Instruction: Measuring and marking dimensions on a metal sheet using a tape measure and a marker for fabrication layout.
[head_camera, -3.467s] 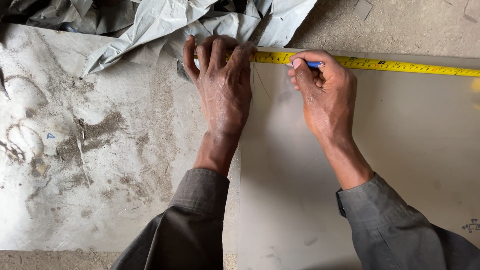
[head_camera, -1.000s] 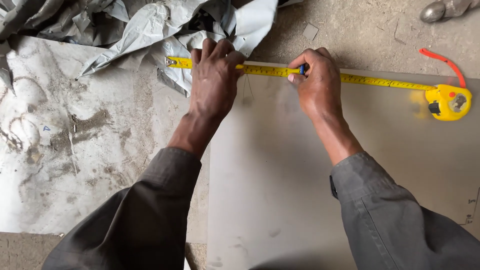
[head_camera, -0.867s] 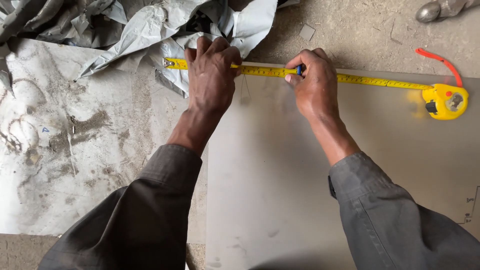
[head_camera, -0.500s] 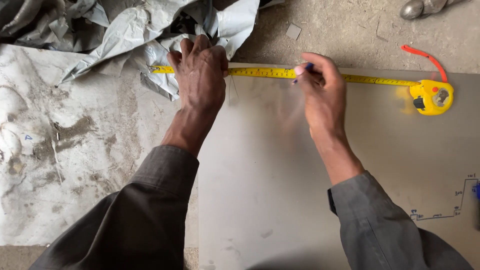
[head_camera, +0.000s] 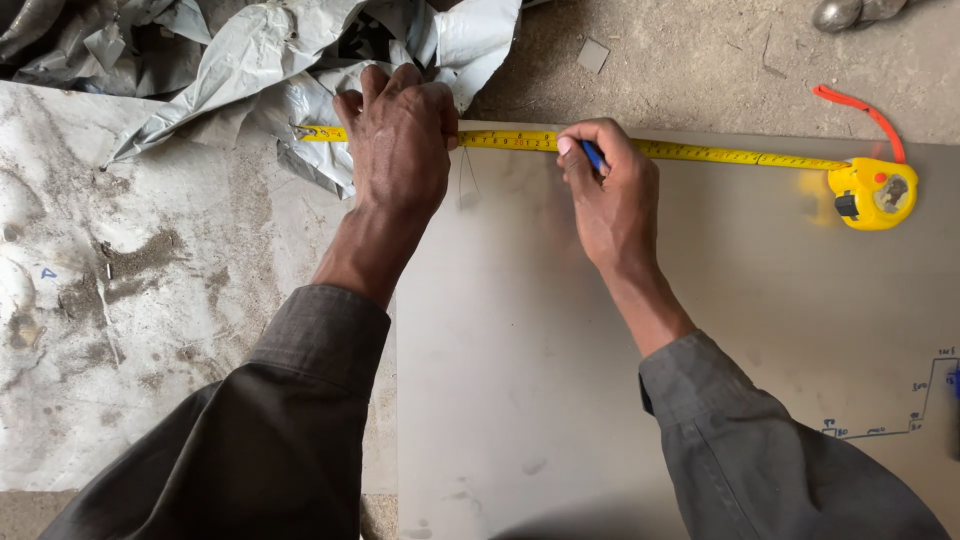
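Note:
A grey metal sheet (head_camera: 600, 400) lies flat in front of me. A yellow tape measure blade (head_camera: 700, 152) runs along its far edge to a yellow case (head_camera: 872, 193) with an orange strap at the right. My left hand (head_camera: 400, 145) presses flat on the blade near the sheet's left corner. My right hand (head_camera: 612, 195) is closed around a blue pen (head_camera: 592, 155), its tip at the blade's lower edge.
Crumpled grey plastic sheeting (head_camera: 260, 60) lies at the top left. A dirty, stained sheet (head_camera: 120, 300) covers the left side. Blue drawn lines (head_camera: 900, 415) mark the metal sheet at the right. Bare concrete floor (head_camera: 700, 50) lies beyond the sheet, with a rounded metal object (head_camera: 840, 12).
The view has shifted, so the tape case now shows at the right. My right hand with the pen has slid slightly left along the blade; my left hand still presses the tape.

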